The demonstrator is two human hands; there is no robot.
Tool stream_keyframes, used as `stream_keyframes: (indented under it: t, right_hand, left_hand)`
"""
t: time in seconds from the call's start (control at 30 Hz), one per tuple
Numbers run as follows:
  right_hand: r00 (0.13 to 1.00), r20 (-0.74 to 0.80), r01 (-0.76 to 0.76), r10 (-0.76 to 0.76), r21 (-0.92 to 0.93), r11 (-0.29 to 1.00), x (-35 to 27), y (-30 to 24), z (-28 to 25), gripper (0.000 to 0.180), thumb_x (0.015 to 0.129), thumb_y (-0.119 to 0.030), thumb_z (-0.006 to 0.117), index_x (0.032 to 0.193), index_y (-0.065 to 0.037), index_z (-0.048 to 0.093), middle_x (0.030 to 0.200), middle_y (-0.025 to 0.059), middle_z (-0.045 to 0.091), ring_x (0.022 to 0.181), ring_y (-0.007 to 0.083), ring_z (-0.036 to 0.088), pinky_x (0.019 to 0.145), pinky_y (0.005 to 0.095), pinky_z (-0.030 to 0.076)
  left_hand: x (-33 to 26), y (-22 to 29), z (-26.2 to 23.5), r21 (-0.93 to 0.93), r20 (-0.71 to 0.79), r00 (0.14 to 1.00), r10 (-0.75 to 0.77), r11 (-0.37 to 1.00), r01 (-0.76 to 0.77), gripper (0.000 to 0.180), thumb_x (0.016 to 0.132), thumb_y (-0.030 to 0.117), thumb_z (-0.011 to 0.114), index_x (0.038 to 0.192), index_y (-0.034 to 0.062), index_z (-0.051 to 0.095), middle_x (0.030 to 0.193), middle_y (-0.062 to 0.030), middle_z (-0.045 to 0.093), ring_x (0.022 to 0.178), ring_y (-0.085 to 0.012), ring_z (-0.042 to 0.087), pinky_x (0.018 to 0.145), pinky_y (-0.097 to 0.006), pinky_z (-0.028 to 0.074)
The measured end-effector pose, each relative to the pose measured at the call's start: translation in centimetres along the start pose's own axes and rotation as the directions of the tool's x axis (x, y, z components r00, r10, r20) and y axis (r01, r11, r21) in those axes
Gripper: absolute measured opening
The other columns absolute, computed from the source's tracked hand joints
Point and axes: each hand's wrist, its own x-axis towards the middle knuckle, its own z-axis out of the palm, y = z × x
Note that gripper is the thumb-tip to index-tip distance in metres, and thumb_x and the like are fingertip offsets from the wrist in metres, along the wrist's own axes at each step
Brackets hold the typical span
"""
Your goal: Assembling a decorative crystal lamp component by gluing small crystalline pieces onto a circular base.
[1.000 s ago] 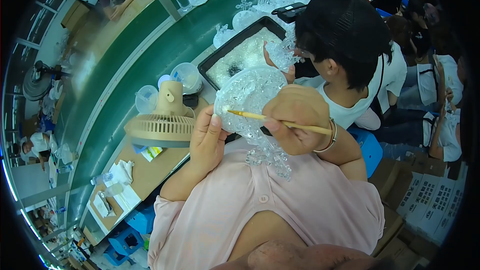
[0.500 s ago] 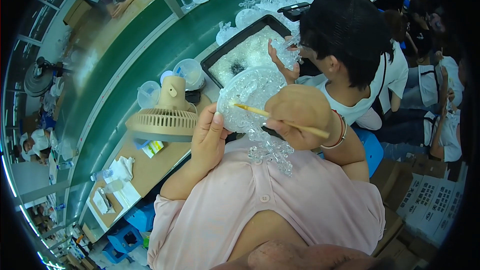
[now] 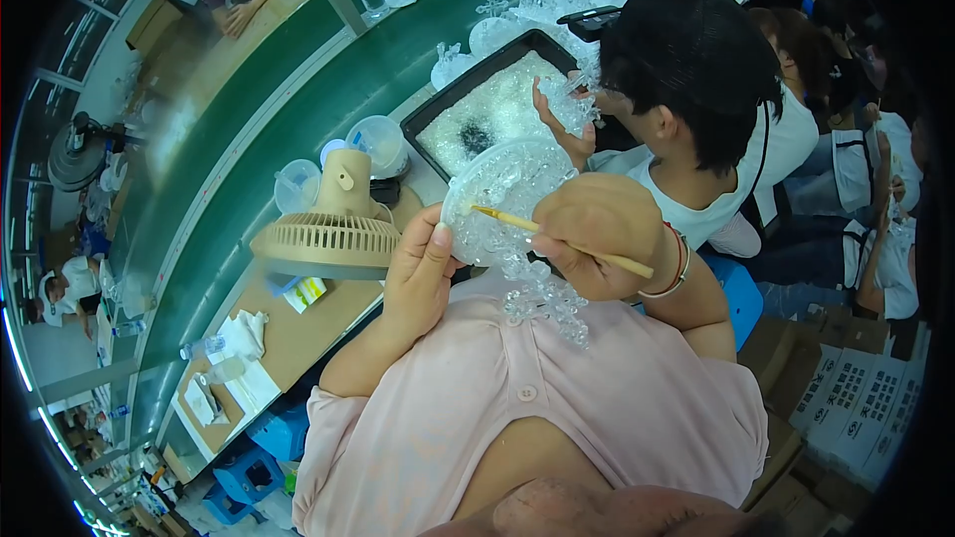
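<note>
My left hand (image 3: 421,264) grips the rim of a clear round ornament base (image 3: 460,201), its thumb on top. The base is tilted and covered in sparkling clear pieces, with a branching clear snowflake-like part (image 3: 547,303) hanging from its lower side. In my right hand (image 3: 602,234) is a thin paintbrush (image 3: 625,263) with a light wooden handle, held like a pen. The brush tip touches or hovers just above the base near its left rim; I cannot tell which.
A beige fan (image 3: 333,231) stands left of my hands. Beyond lies a black tray (image 3: 420,121) of clear granules, next to plastic tubs (image 3: 378,142). A co-worker in a black cap (image 3: 686,60) sits at right, holding a similar clear piece. A green conveyor (image 3: 214,214) curves past, carrying clear ornaments.
The ornament and both hands have shifted slightly to the right. The brush tip stays near the left rim of the base, and both grips are unchanged.
</note>
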Motion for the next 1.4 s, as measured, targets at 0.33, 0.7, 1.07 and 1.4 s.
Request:
stream_keyframes:
  t: [0.33,0.7,1.07,1.4]
  right_hand:
    - [0.998,-0.063,-0.031,0.030,-0.011,0.999,-0.5,-0.3,0.0,0.006,0.075,-0.003,0.060,0.075,-0.004,0.054,0.066,0.0083,0.059,0.050,0.0217,0.054,0.045,0.0289,0.041]
    - [0.985,-0.169,-0.023,0.031,0.047,0.999,0.3,0.6,0.7,0.010,0.072,0.000,0.062,0.067,-0.002,0.053,0.063,0.0089,0.055,0.049,0.0237,0.052,0.044,0.0301,0.039]
    - [0.989,-0.133,-0.046,0.060,0.107,0.993,0.6,2.4,1.1,0.010,0.074,-0.001,0.060,0.067,-0.002,0.053,0.059,0.0081,0.052,0.047,0.0234,0.050,0.043,0.0299,0.037]
    - [0.934,-0.349,-0.070,0.081,0.044,0.997,0.5,3.7,-0.2,0.011,0.082,-0.007,0.058,0.075,-0.001,0.054,0.063,0.0084,0.056,0.050,0.0165,0.053,0.048,0.0260,0.042]
  left_hand:
    - [0.2,0.4,0.1,-0.087,-0.014,0.999,0.032,0.996,-0.033,0.029,0.096,0.021,0.037,0.119,0.0026,0.043,0.109,-0.0084,0.055,0.099,-0.0150,0.055,0.087,-0.031,0.044]
    - [0.3,0.1,-1.1,-0.143,-0.048,0.999,-0.009,0.990,0.003,0.029,0.095,0.020,0.039,0.118,0.0031,0.042,0.116,-0.0090,0.052,0.107,-0.0172,0.052,0.092,-0.033,0.042]
    - [0.9,0.4,-0.3,-0.111,-0.146,0.987,-0.062,0.993,0.046,0.032,0.094,0.019,0.038,0.122,0.0032,0.039,0.116,-0.0119,0.052,0.104,-0.0178,0.054,0.087,-0.032,0.045]
    - [3.1,0.7,1.1,-0.265,-0.269,0.954,-0.131,0.963,0.058,0.039,0.092,0.016,0.038,0.127,0.0007,0.036,0.122,-0.0128,0.048,0.103,-0.0231,0.055,0.085,-0.035,0.047]
